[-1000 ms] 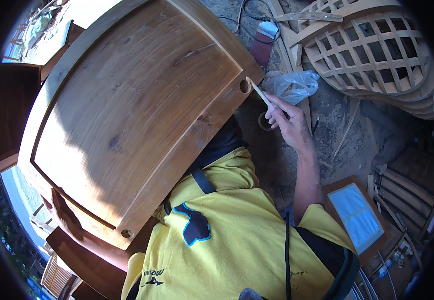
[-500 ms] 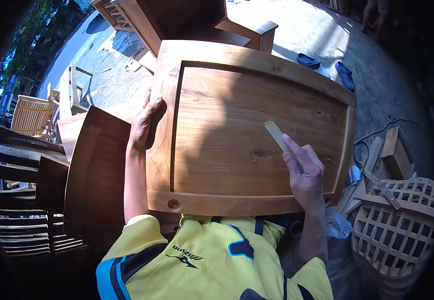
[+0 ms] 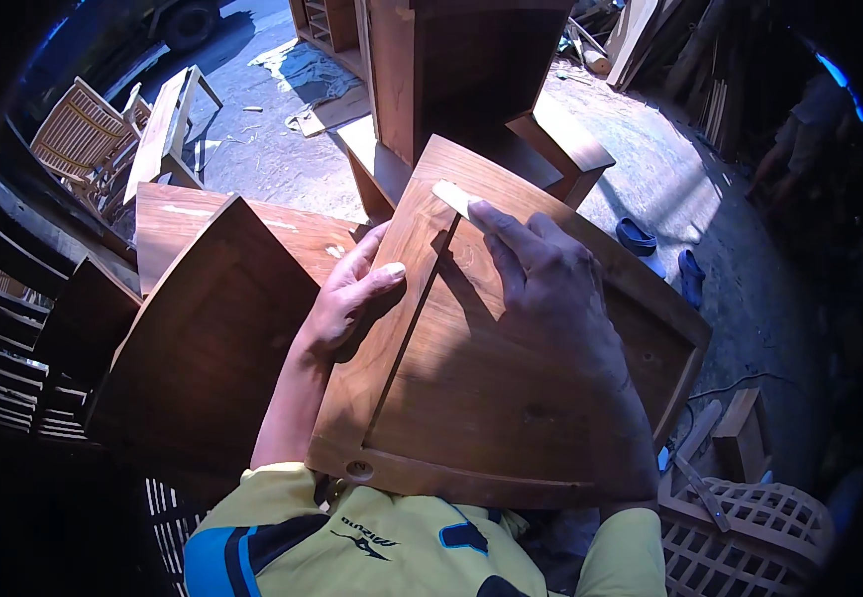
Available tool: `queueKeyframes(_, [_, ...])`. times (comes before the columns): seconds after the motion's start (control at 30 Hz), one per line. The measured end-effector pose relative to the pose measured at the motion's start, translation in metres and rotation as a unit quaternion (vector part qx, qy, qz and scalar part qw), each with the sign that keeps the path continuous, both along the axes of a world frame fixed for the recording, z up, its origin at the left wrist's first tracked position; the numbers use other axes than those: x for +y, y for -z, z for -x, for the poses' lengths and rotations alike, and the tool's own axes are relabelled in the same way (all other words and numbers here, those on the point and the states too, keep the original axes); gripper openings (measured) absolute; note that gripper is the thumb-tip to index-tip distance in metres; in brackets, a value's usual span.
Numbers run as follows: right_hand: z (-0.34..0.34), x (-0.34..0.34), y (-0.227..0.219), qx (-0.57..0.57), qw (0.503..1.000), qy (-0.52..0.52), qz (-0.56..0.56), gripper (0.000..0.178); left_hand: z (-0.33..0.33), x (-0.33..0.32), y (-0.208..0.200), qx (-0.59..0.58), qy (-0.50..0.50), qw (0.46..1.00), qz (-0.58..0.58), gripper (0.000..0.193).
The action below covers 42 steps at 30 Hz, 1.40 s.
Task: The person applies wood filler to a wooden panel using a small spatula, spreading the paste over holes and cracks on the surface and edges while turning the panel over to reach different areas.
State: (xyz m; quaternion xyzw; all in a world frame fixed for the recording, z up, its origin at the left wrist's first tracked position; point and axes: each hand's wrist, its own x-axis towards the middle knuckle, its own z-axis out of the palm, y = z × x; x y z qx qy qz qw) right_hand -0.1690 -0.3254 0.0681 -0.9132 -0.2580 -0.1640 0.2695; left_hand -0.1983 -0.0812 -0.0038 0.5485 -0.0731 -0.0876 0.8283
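A framed wooden door panel (image 3: 471, 383) lies tilted across my lap, its recessed centre facing up and partly in shade. My left hand (image 3: 344, 303) is wrapped round its left edge, with the thumb on the face of the frame. Between the fingers of my right hand (image 3: 551, 274) is a short, flat, pale strip (image 3: 450, 196); its exact kind cannot be made out. The strip lies against the upper left corner of the frame, at the end of the dark groove. A round hole or mark (image 3: 358, 469) shows at the panel's lower left corner.
Dark curved wooden boards (image 3: 213, 348) stand close on my left. A wooden cabinet (image 3: 481, 70) rises beyond the panel. Blue clogs (image 3: 636, 237) lie on the floor to the right, near a lattice wooden piece (image 3: 750, 527). A slatted chair (image 3: 83, 139) stands far left; a person (image 3: 805, 129) is far right.
The panel has turned, its upper left corner swinging to the right. My right hand has carried the strip from above the centre to that corner. My left hand has moved right with the edge.
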Motion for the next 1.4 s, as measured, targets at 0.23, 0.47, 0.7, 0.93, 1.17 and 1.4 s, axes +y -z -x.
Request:
queueKeyframes(0.23, [-0.021,0.016,-0.006,0.006,0.995,-0.009,0.100,0.030,-0.004,0.000,-0.002,-0.014,-0.003,1.000,-0.019,0.069])
queueKeyframes(0.47, [-0.024,0.019,-0.033,0.026,0.990,-0.030,0.137,0.031,0.000,0.001,-0.004,-0.012,-0.007,1.000,-0.010,0.070])
queueKeyframes(0.7, [-0.021,0.011,-0.034,0.014,0.981,-0.030,0.190,0.030,-0.001,0.000,-0.002,-0.013,-0.003,1.000,-0.024,0.071])
queueKeyframes(0.93, [-0.037,-0.025,-0.019,0.020,0.997,-0.034,0.061,0.030,-0.005,-0.008,0.006,-0.007,-0.002,1.000,-0.004,0.071])
queueKeyframes(1.17, [-0.049,-0.020,0.006,0.018,0.993,-0.069,0.099,0.041,-0.013,-0.020,0.006,0.032,-0.024,0.999,0.000,0.073])
queueKeyframes(1.4, [-0.052,-0.033,-0.025,0.030,0.986,-0.068,0.149,0.045,-0.022,-0.023,0.008,0.024,0.001,1.000,-0.010,0.071])
